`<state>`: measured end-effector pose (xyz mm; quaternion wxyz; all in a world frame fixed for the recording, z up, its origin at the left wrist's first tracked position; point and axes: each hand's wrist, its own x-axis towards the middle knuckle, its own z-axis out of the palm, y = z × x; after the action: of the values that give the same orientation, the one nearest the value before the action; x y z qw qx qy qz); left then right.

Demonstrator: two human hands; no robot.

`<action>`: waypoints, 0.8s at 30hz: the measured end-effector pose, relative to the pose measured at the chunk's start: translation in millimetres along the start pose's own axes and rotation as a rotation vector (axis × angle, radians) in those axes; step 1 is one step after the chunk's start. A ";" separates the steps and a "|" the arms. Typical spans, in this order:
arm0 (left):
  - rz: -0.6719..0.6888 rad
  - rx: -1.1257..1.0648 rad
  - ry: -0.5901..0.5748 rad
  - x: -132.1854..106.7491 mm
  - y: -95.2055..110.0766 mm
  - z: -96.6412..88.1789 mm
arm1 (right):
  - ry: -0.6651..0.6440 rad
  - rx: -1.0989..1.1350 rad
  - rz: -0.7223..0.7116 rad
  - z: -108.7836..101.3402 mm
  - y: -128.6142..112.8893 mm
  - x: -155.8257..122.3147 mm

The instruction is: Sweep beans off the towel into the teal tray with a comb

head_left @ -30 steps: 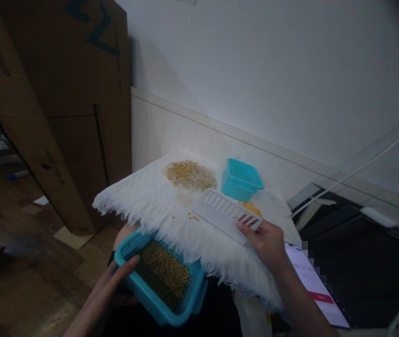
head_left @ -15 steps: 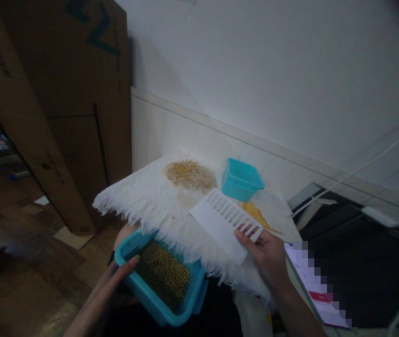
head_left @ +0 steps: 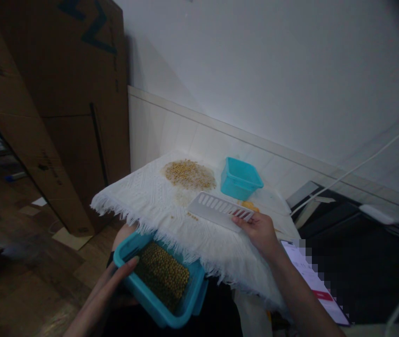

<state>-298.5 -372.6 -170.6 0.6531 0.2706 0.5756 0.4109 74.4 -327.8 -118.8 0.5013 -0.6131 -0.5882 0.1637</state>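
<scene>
My left hand [head_left: 124,276] grips the near left side of a blue plastic basket [head_left: 176,322], thumb over its rim. Inside lie yellowish beans [head_left: 167,267] and a darker green layer beside them. The basket is tilted below the table's fringed edge. In my right hand [head_left: 257,230] is a white slotted plastic scraper [head_left: 213,215], held by its right end low over the cloth. A few loose beans [head_left: 192,216] lie by the scraper's left end. Farther back, a pile of yellow beans [head_left: 188,173] spreads on the white cloth [head_left: 132,192].
A smaller turquoise container [head_left: 241,180] stands at the table's back, with something orange-yellow [head_left: 250,206] in front of it. A phone or tablet [head_left: 311,276] lies at right near a white cable [head_left: 357,164]. A tall cardboard box [head_left: 80,117] stands at left.
My right hand has moved the scraper slightly left and tilted it flatter, and loose beans now show by its left end. My left hand and the basket stay nearly still.
</scene>
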 end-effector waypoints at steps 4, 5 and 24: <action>-0.013 0.008 0.001 0.7 -1.2 -2.6 | -0.030 -0.032 0.003 -6.1 2.4 4.0; -0.017 0.006 -0.004 1.3 -1.7 -3.0 | -0.037 -0.041 0.003 -7.4 1.6 4.5; -0.048 -0.012 -0.023 6.0 -6.5 -1.2 | -0.075 -0.067 0.019 -18.7 -15.4 -14.8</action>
<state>-298.2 -371.1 -179.3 0.6711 0.2573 0.5719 0.3954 76.9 -351.8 -103.9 0.4567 -0.6284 -0.6059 0.1714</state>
